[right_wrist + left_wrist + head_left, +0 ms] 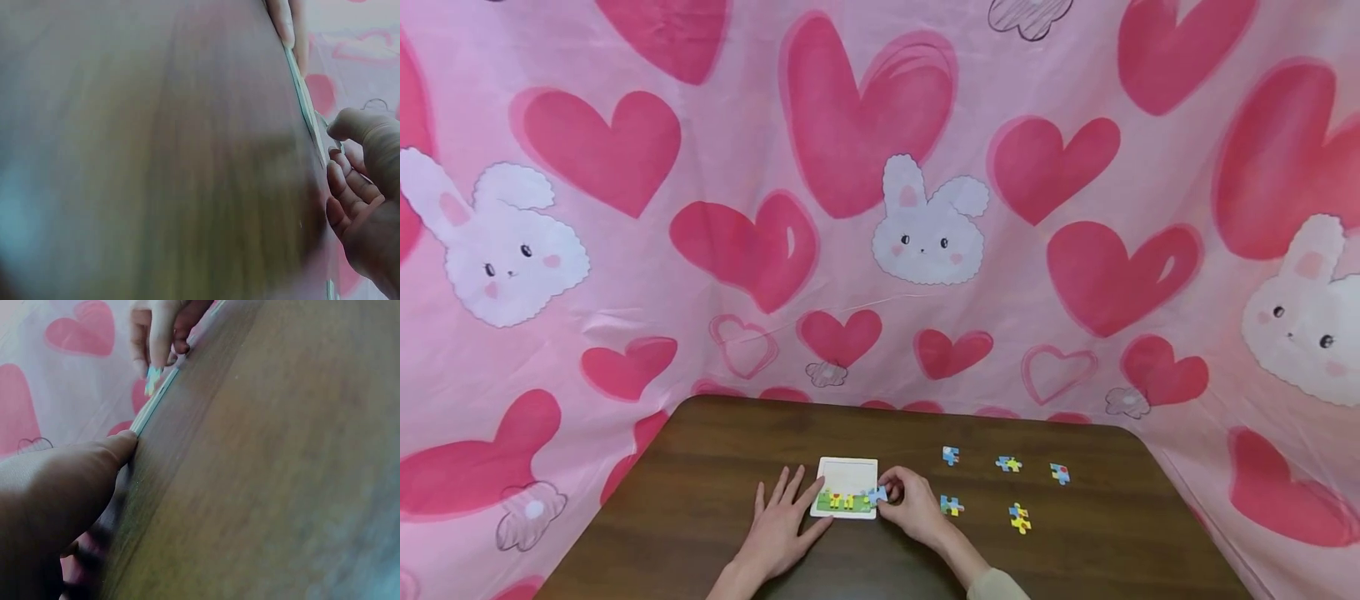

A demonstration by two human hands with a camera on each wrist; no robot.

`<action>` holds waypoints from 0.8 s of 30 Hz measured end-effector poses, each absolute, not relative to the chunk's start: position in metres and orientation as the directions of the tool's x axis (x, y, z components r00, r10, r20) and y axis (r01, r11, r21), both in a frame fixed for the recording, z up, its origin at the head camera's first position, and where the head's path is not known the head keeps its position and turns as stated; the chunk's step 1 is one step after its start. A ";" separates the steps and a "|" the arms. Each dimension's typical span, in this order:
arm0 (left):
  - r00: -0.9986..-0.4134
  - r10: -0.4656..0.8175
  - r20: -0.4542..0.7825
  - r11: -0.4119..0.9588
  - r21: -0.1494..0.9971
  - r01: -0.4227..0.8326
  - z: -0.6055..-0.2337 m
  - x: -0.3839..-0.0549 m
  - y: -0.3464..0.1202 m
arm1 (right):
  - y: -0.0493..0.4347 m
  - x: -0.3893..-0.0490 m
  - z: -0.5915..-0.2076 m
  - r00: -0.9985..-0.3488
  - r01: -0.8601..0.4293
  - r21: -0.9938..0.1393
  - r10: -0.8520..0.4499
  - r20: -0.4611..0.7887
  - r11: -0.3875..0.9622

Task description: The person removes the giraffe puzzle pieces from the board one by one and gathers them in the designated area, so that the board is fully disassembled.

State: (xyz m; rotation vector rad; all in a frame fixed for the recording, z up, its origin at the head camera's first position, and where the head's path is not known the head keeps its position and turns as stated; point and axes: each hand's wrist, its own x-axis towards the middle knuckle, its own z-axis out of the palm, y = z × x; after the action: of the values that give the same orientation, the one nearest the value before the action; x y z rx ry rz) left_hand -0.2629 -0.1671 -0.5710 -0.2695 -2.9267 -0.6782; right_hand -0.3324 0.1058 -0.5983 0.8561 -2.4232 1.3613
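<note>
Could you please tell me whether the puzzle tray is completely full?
No, the tray shows assembled pieces along its bottom only, its upper part bare.

Head: farther off, facing forward and down over tabletop [737, 442] and cloth [737, 125]
Left wrist: close, low, tilted, skimming tabletop
Right wrist: likewise, tilted oppositely
Both wrists share: board [850, 471], left hand [781, 529], right hand [916, 504]

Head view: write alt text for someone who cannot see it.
A person's right hand pinches a partly blue jigsaw piece at the right side of a partly filled tray, which the left hand touches. Five loose pieces lie farther right on the brown table.
</note>
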 end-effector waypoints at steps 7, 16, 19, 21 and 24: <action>-0.976 0.148 0.161 0.881 0.428 0.204 -0.571 -0.262 -0.166 | 0.133 -0.312 -0.568 -0.871 -0.483 -0.775 -0.312 0.379 0.407; -0.982 0.157 0.100 0.889 0.419 0.185 -0.582 -0.245 -0.165 | 0.183 -0.285 -0.561 -0.940 -0.342 -0.823 -0.178 0.292 0.453; -0.987 0.153 0.054 0.903 0.397 0.162 -0.581 -0.243 -0.172 | 0.198 -0.280 -0.558 -0.943 -0.332 -0.827 -0.158 0.291 0.453; -0.985 0.160 0.057 0.910 0.379 0.170 -0.575 -0.249 -0.173 | 0.211 -0.282 -0.551 -0.943 -0.331 -0.820 -0.135 0.304 0.467; -0.977 0.191 0.093 0.906 0.367 0.212 -0.565 -0.267 -0.166 | 0.241 -0.287 -0.536 -0.940 -0.323 -0.802 -0.069 0.335 0.503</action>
State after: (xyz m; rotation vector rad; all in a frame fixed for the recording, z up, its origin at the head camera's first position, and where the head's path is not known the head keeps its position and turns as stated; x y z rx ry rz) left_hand -0.2665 -0.1661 -0.5646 -0.3190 -3.0131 -0.5902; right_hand -0.2871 0.2412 -0.5363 0.3324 -2.4887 1.4099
